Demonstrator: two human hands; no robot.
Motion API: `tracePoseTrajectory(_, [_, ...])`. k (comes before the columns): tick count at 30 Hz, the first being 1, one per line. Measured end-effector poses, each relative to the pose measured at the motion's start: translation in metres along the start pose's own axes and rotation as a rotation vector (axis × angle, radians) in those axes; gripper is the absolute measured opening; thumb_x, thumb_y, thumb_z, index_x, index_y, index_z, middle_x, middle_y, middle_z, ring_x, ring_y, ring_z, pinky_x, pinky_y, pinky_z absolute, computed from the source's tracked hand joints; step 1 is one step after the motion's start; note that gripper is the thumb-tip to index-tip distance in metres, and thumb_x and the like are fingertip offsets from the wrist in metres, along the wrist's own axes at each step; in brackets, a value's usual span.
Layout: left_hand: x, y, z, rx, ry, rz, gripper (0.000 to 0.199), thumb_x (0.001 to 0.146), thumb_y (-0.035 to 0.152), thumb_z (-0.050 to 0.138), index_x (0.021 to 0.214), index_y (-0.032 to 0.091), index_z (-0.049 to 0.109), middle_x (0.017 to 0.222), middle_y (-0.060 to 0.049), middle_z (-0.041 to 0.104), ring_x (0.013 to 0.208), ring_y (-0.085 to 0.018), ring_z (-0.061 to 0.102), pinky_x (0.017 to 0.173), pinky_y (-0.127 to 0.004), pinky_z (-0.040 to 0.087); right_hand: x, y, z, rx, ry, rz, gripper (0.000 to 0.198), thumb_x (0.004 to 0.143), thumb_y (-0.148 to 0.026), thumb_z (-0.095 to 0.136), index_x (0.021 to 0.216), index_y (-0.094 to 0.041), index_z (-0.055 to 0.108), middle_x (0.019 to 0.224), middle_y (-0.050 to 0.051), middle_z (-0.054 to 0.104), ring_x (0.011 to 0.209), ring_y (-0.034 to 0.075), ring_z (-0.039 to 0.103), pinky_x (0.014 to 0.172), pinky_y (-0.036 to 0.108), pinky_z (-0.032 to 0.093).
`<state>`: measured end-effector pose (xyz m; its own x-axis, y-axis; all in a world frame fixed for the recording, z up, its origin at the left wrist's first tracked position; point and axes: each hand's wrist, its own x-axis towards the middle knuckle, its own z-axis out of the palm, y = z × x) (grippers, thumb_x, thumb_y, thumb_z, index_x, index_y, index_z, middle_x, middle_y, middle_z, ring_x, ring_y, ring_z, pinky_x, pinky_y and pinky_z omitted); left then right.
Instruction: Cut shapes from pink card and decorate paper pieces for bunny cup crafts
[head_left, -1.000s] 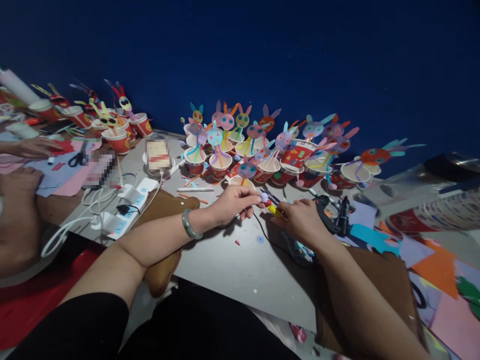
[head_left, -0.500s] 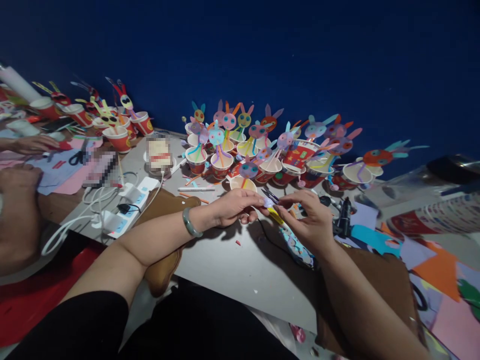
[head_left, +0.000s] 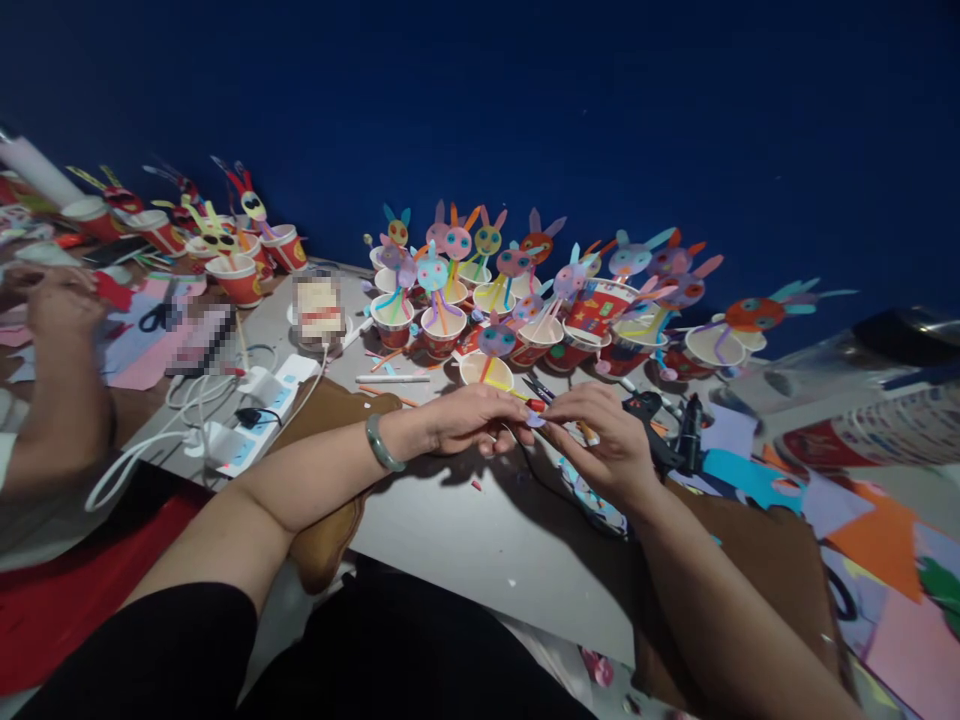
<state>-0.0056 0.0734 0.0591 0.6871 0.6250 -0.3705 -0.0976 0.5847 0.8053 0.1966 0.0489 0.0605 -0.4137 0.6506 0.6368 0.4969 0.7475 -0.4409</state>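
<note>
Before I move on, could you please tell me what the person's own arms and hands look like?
The left hand and right hand are both ungloved. A smooth grey-green bangle circles the left wrist; none shows on the right. A black sleeve ends above the left elbow, leaving the forearm bare; any right sleeve is out of view.

A craft workspace: animal-faced paper cups (head_left: 598, 308), coloured paper (head_left: 874, 535), a black marker (head_left: 688, 435).
</note>
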Motion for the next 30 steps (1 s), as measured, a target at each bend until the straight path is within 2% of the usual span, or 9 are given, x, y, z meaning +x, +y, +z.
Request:
tracePoseTrajectory(3, [0.002,-0.004,0.0,0.148,0.076,0.067,0.015,0.09,0.023,0.058,0.088,0.009,0.063,0.073,-0.002,0.065,0.041,-0.004,0.053,0.034,-0.016,0.036,0.0,-0.002,0.0,0.123,-0.03,0.263,0.008,0.086,-0.026,0.067,0.079,-0.022,0.066,0.075,0.003,0.07,0.069,0.018,0.064,0.067,0.032,0.05])
tracePoseTrajectory(6, [0.002,-0.009,0.002,0.284,0.169,0.204,0.015,0.091,0.021,0.054,0.098,0.01,0.062,0.076,0.001,0.063,0.042,-0.004,0.054,0.036,-0.016,0.038,0.0,-0.001,-0.002,0.242,-0.048,0.53,0.015,0.082,-0.033,0.068,0.075,-0.021,0.064,0.068,0.002,0.065,0.061,0.015,0.057,0.057,0.028,0.045])
tracePoseTrajectory(9, [-0.001,-0.012,0.003,0.356,0.212,0.308,0.017,0.087,0.018,0.057,0.103,0.012,0.06,0.074,0.003,0.061,0.043,-0.004,0.053,0.038,-0.016,0.039,-0.001,0.002,-0.003,0.329,-0.11,0.672,0.02,0.079,-0.037,0.069,0.071,-0.02,0.063,0.065,0.001,0.062,0.059,0.014,0.052,0.054,0.027,0.04])
tracePoseTrajectory(15, [-0.001,-0.011,0.002,0.421,0.237,0.412,0.019,0.073,0.02,0.075,0.085,0.011,0.063,0.067,0.004,0.059,0.055,-0.004,0.053,0.052,-0.016,0.043,0.002,-0.005,0.001,0.358,-0.189,0.734,0.026,0.076,-0.041,0.071,0.066,-0.019,0.06,0.061,0.0,0.057,0.057,0.012,0.045,0.054,0.026,0.036])
tracePoseTrajectory(19, [-0.002,-0.009,0.002,0.445,0.224,0.366,0.014,0.077,0.022,0.071,0.078,0.012,0.061,0.058,0.005,0.057,0.046,-0.003,0.048,0.045,-0.016,0.036,0.003,-0.008,0.003,0.386,-0.193,0.739,0.027,0.075,-0.042,0.071,0.065,-0.019,0.06,0.06,-0.001,0.055,0.056,0.011,0.043,0.054,0.026,0.035])
tracePoseTrajectory(22, [-0.004,-0.008,0.003,0.435,0.189,0.303,0.018,0.081,0.028,0.069,0.077,0.013,0.059,0.051,0.006,0.054,0.039,-0.003,0.045,0.04,-0.016,0.032,0.002,-0.008,0.004,0.44,-0.202,0.764,0.028,0.076,-0.043,0.071,0.067,-0.019,0.06,0.058,-0.002,0.053,0.055,0.011,0.041,0.053,0.026,0.033])
tracePoseTrajectory(27, [-0.002,-0.009,0.001,0.237,0.135,0.234,0.015,0.083,0.024,0.067,0.081,0.013,0.058,0.064,0.002,0.064,0.041,-0.003,0.051,0.036,-0.014,0.033,0.003,-0.007,0.005,0.54,-0.183,0.843,0.028,0.074,-0.045,0.072,0.072,-0.02,0.061,0.058,-0.003,0.051,0.052,0.01,0.039,0.051,0.026,0.031])
tracePoseTrajectory(30, [0.001,-0.009,-0.001,0.156,0.138,0.237,0.013,0.084,0.021,0.065,0.08,0.012,0.058,0.064,0.002,0.063,0.041,-0.003,0.051,0.034,-0.013,0.032,0.004,-0.007,0.006,0.575,-0.147,0.873,0.031,0.07,-0.046,0.076,0.076,-0.02,0.062,0.062,-0.002,0.055,0.055,0.011,0.043,0.052,0.026,0.033])
